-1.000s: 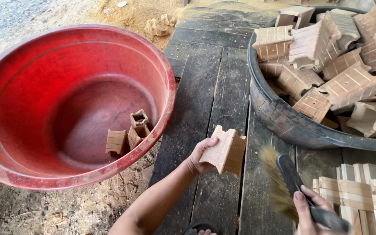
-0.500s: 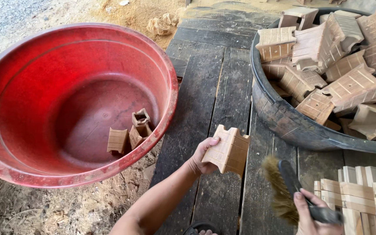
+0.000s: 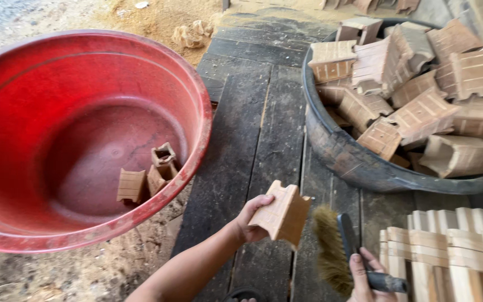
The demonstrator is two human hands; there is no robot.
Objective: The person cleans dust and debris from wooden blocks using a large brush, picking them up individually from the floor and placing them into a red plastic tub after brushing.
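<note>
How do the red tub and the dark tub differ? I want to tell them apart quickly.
The red tub is bright red plastic and tilted toward the camera; the dark tub is black and sits level on the plank table. The red tub holds only a few wooden blocks; the dark tub is heaped with blocks. Both are round, open containers holding similar notched blocks.

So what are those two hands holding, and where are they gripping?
The left hand holds a notched wooden block by its left edge. The right hand grips a brush by its dark handle, bristles toward the block.
</note>
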